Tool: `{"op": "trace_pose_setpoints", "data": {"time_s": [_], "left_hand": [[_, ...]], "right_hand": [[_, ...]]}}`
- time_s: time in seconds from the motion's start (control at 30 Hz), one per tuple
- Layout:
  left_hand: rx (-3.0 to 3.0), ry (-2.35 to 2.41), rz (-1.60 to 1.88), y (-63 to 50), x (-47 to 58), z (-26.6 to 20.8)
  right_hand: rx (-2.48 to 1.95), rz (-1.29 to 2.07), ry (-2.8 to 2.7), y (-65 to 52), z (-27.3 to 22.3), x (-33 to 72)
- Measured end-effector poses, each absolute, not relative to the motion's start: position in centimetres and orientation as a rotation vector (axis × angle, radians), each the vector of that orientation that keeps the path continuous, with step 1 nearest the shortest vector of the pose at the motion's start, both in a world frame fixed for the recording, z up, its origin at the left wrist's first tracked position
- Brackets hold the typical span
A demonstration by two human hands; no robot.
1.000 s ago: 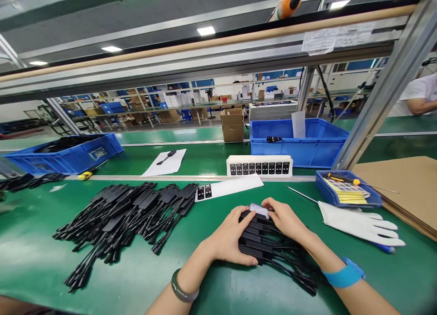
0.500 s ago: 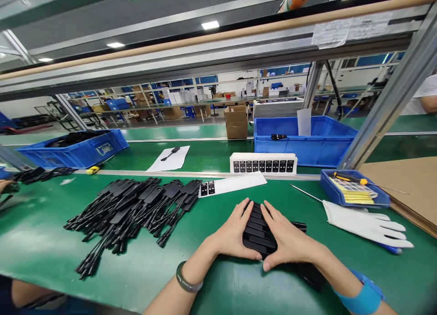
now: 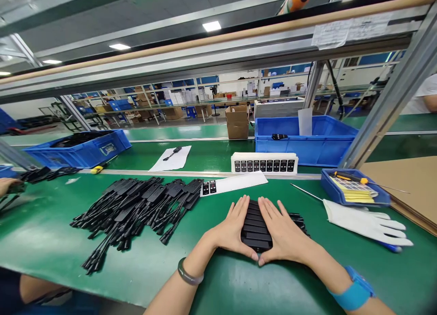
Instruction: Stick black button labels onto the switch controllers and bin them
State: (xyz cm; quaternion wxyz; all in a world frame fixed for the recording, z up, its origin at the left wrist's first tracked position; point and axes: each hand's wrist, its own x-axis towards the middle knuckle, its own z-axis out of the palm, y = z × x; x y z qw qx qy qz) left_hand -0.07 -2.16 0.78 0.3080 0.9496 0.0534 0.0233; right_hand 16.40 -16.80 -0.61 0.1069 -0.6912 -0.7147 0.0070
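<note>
A row of flat black cable modules [image 3: 256, 231] lies side by side on the green bench, held between my two hands. My left hand [image 3: 230, 229] presses along the row's left side, fingers straight and together, thumb at the near end. Against the right side lies my right hand [image 3: 287, 236], its fingers stretched forward and its thumb close to the left thumb. Black cable ends [image 3: 299, 221] stick out past my right hand, which hides the rest of them. To the left is a pile of similar black cable modules [image 3: 136, 205]. A white label strip [image 3: 239, 183] with two black labels lies beyond my hands.
Behind stand a label stack [image 3: 264, 156] and a blue bin [image 3: 300, 146]. At right are a small blue tray [image 3: 355, 187], a screwdriver shaft [image 3: 305, 191] and a white glove [image 3: 365, 224]. Another blue bin [image 3: 78, 151] and a person's hand [image 3: 7, 186] are at left.
The modules have gone from staggered to an evenly lined-up row. My fingers have straightened along its sides, and my thumbs have come closer together at the near end.
</note>
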Motion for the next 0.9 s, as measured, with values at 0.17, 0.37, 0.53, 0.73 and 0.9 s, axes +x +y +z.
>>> {"op": "trace_pose_setpoints", "data": {"time_s": [0.17, 0.37, 0.53, 0.73, 0.9], "left_hand": [[2.575, 0.174, 0.033, -2.0, -0.2, 0.7], [2.583, 0.118, 0.052, -2.5, 0.1, 0.5], [2.570, 0.131, 0.047, -2.3, 0.0, 0.5], [2.587, 0.129, 0.058, -2.3, 0.0, 0.6], [2.606, 0.159, 0.033, -2.5, 0.1, 0.7]], "right_hand": [[-2.190, -0.075, -1.989, -17.2, -1.8, 16.8], [-2.204, -0.003, -1.927, -16.6, -2.1, 15.7], [-2.142, 0.341, -1.889, -16.5, -0.6, 17.0], [-2.152, 0.421, -1.569, -14.0, -0.5, 18.7], [-1.979, 0.286, -1.816, -14.0, -0.1, 17.7]]}}
